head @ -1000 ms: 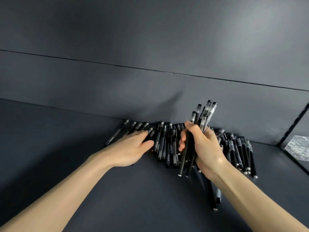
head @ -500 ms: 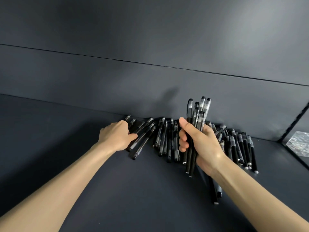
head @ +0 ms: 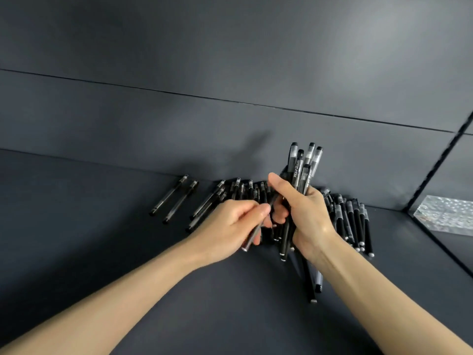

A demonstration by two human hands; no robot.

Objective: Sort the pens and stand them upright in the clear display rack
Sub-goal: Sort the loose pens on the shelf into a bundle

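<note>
Pen [head: 252, 235] just lifted off the pile [head: 352, 221], pinched in the left hand [head: 230, 225], nears the bundle [head: 300, 167] gripped by the right hand [head: 307, 216].

Dim, soft light from upper right leaves glare on the wall [head: 384, 47]; wide-angle bending at edges.

just a dark matte tabletop [head: 102, 252], dark grey wall panels [head: 230, 60] behind, slotted black strip [head: 435, 171] at right

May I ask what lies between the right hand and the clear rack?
Head view: beside the right hand lie loose pens, then bare surface and a dark seam before the clear rack.
</note>
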